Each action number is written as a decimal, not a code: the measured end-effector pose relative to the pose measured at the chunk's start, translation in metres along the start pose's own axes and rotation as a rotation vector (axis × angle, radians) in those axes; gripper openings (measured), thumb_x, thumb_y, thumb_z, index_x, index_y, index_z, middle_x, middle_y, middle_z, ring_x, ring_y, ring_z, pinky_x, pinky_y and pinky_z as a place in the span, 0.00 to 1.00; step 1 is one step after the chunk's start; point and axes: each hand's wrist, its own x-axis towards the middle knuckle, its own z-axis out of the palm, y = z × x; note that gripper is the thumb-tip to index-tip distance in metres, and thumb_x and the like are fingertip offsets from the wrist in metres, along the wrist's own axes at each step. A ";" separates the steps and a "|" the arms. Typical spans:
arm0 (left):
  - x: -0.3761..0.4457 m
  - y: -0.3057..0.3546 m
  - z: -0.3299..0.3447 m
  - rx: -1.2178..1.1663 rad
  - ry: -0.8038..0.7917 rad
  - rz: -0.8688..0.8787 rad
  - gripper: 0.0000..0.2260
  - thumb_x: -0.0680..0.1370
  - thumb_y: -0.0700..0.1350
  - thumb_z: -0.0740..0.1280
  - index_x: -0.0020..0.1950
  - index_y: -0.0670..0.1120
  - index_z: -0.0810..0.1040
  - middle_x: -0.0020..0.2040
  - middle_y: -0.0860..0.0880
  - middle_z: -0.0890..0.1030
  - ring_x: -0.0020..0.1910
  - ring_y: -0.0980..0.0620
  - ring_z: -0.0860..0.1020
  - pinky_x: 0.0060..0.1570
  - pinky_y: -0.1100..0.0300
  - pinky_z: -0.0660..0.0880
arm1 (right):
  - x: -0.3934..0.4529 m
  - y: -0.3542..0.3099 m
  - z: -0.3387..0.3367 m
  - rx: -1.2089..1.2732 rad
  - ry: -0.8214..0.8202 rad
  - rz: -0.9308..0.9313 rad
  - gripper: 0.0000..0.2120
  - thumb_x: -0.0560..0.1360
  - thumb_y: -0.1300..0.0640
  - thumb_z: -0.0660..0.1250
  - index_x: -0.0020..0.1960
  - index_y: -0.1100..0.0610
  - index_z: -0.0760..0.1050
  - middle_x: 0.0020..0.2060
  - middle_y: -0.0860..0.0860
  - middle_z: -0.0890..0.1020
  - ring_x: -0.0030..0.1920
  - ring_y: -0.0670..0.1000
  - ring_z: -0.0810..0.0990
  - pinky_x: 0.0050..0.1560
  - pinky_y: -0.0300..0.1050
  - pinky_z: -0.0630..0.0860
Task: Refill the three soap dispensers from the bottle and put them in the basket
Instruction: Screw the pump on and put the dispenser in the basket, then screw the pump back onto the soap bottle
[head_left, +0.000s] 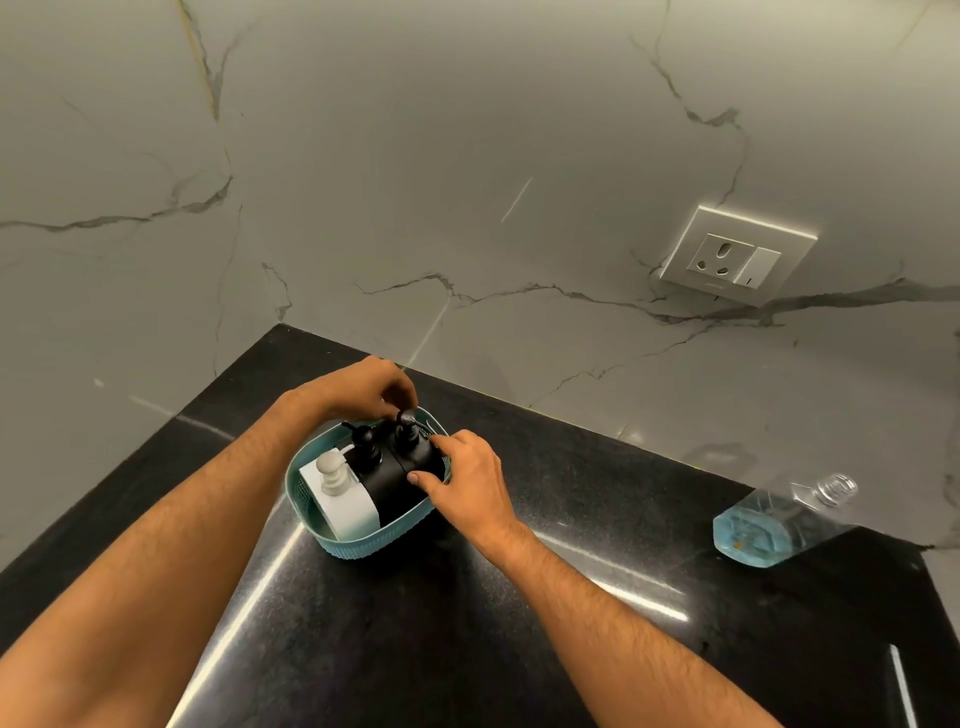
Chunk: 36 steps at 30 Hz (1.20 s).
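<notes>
White dispenser (345, 496): is standing upright at the left end of the teal basket (363, 543), pump on — nothing is touching it.
Middle black dispenser (371, 470): is sitting snug between the white one and the right-hand one, pump pointing left.
Left hand (371, 387): is reaching over the basket's far rim, fingertips curled and pinching the pump head of the right black dispenser (415, 457) — though the exact contact is partly hidden.
Right hand (467, 475): is gripping that dispenser's body, thumb on its near face, fingers on its top edge.
Step in hand: appears to be settling the third dispenser; it is paying to steady the body low while turning the nozzle, pressing straight down so the neighbours are not tipping.
Bottle (779, 519): is lying uncapped, well apart to the right on the black counter (467, 649), a little blue liquid left.
</notes>
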 end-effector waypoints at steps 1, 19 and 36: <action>-0.001 0.002 -0.002 0.001 0.022 0.004 0.11 0.79 0.37 0.74 0.61 0.45 0.85 0.55 0.49 0.87 0.54 0.54 0.84 0.61 0.56 0.81 | -0.002 0.000 -0.002 0.014 0.011 -0.007 0.19 0.73 0.44 0.76 0.60 0.52 0.81 0.47 0.46 0.76 0.50 0.47 0.74 0.53 0.42 0.74; 0.020 0.193 0.022 -0.105 0.358 0.296 0.15 0.77 0.42 0.78 0.61 0.40 0.85 0.55 0.43 0.87 0.52 0.49 0.84 0.55 0.56 0.83 | -0.081 0.070 -0.128 0.028 0.321 0.092 0.25 0.75 0.50 0.76 0.68 0.59 0.78 0.54 0.51 0.81 0.51 0.48 0.80 0.54 0.48 0.82; 0.096 0.374 0.184 -0.370 0.205 0.327 0.34 0.73 0.50 0.81 0.74 0.40 0.75 0.69 0.43 0.80 0.68 0.46 0.79 0.69 0.49 0.76 | -0.233 0.200 -0.232 -0.029 0.623 0.543 0.20 0.73 0.57 0.78 0.63 0.55 0.81 0.49 0.45 0.79 0.44 0.46 0.80 0.49 0.45 0.83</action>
